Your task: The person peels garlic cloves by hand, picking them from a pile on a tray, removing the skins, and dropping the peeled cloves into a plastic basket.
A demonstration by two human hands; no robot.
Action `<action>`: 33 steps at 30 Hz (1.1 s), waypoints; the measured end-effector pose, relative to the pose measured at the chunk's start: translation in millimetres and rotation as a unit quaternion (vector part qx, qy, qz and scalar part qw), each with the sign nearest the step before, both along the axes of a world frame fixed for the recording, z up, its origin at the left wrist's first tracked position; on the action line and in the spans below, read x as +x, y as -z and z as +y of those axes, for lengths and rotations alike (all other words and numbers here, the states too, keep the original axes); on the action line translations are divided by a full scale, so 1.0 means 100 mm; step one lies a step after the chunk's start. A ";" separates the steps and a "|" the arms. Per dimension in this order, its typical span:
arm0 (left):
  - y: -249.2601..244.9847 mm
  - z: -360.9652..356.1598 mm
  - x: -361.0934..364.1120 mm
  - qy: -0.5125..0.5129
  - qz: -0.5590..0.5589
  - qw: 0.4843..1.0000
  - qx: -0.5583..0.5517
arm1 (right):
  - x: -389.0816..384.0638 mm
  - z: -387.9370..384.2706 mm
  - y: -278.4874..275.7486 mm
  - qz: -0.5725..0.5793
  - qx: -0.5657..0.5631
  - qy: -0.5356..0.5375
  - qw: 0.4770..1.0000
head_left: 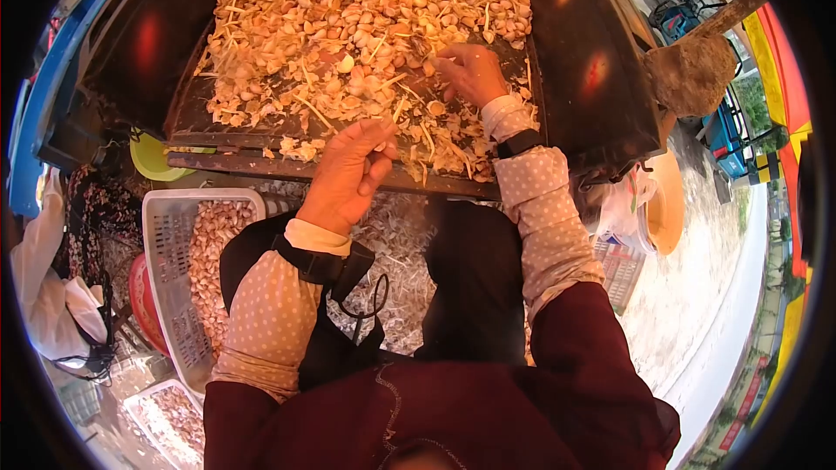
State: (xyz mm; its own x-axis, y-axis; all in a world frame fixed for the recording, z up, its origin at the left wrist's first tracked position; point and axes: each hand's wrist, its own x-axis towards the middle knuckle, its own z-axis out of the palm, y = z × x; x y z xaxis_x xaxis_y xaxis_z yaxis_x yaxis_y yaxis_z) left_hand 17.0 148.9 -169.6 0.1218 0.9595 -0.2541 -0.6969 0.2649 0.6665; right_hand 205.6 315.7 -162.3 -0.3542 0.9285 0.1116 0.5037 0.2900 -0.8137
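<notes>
A heap of garlic cloves (366, 17) mixed with dry skins and stalks covers the dark work table (261, 141). My left hand (348, 176) is held over the near edge of the table, fingers curled and thumb pressed to them. A small pale bit shows at its fingertips, too small to name. Farther in and to the right, my right hand (475, 74) reaches down to the near side of the heap. Its fingers are bent, the tips closed at a garlic clove (429, 68). Loose skins (435, 144) lie between the two hands.
Left of my knees stands a white plastic basket (161, 235) with peeled-looking cloves (218, 244). Dark panels (601, 78) border the table on both sides. A green basin (152, 157) and a red basin (144, 296) sit at left; an orange container (666, 204) is at right. Skins litter the ground (396, 248).
</notes>
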 end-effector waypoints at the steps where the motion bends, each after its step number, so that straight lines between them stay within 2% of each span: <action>1: 0.02 0.01 -0.01 0.002 -0.001 1.000 0.005 | -0.09 0.11 0.09 -0.078 0.023 0.017 0.997; 2: 0.01 0.01 -0.02 0.002 0.000 1.000 0.005 | -0.15 0.17 0.15 -0.155 0.047 0.034 0.986; 6: 0.00 0.04 -0.05 -0.026 0.003 0.999 -0.025 | -0.23 0.20 0.23 -0.226 0.118 0.039 0.966; 8: -0.01 0.03 -0.04 -0.027 0.004 0.999 -0.028 | -0.11 0.12 0.14 -0.200 -0.039 -0.012 0.979; 9: -0.02 0.02 -0.01 -0.039 0.003 0.998 -0.045 | -0.02 0.08 0.16 -0.201 -0.037 -0.012 0.979; 11: -0.02 0.01 0.03 -0.053 0.000 0.997 -0.063 | 0.14 -0.03 0.24 -0.043 -0.071 0.018 0.996; 12: 0.00 0.01 0.05 -0.045 -0.010 0.997 -0.066 | 0.10 -0.19 0.12 -0.044 -0.072 0.017 0.996; 14: 0.04 0.00 0.10 -0.037 -0.017 0.997 -0.070 | 0.03 -0.51 -0.16 0.157 -0.185 -0.086 0.966; 15: 0.05 -0.01 0.14 -0.030 -0.059 0.995 -0.081 | -0.04 -0.64 -0.24 0.158 -0.184 -0.087 0.966; 17: 0.06 -0.04 0.15 -0.021 -0.099 0.991 -0.091 | -0.14 -0.80 -0.32 0.063 -0.116 -0.250 0.959; 18: 0.05 -0.05 0.14 -0.026 -0.088 0.990 -0.111 | -0.13 -0.74 -0.29 0.064 -0.116 -0.250 0.959; 20: 0.06 -0.05 0.11 -0.033 -0.077 0.988 -0.129 | -0.14 -0.42 -0.11 0.113 -0.125 -0.071 0.983; 22: 0.10 -0.05 0.07 0.003 -0.081 0.991 -0.102 | -0.17 -0.13 0.05 0.084 -0.098 -0.046 0.991; 24: 0.07 -0.04 0.06 0.000 -0.071 0.993 -0.098 | -0.26 0.04 0.11 -0.020 -0.024 0.017 0.999; 25: 0.05 -0.03 0.06 -0.002 -0.062 0.994 -0.094 | -0.31 0.11 0.16 -0.019 -0.024 0.018 0.999; 27: 0.01 -0.02 0.06 -0.011 -0.048 0.994 -0.101 | -0.40 0.18 0.24 -0.139 0.065 -0.006 0.988; 28: -0.01 -0.02 0.05 -0.021 -0.036 0.993 -0.109 | -0.38 0.21 0.27 -0.139 0.064 -0.007 0.988; 30: -0.02 -0.04 0.04 -0.023 -0.028 0.994 -0.099 | -0.36 0.17 0.21 -0.215 0.078 -0.061 0.972; 31: -0.04 -0.04 0.04 -0.024 -0.018 0.996 -0.086 | -0.34 0.16 0.25 -0.215 0.077 -0.060 0.972; 33: -0.06 -0.04 0.04 -0.027 -0.011 0.996 -0.082 | -0.31 0.14 0.33 -0.192 0.202 -0.109 0.954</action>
State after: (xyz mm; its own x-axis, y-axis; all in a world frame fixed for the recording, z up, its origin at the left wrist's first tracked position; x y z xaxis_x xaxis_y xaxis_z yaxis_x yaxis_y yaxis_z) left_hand 21.4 145.1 -163.6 0.0776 0.9106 -0.4060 -0.7267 0.3305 0.6022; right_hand 174.7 329.8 -195.6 -0.6207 0.7368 0.2681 0.6344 0.6729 -0.3804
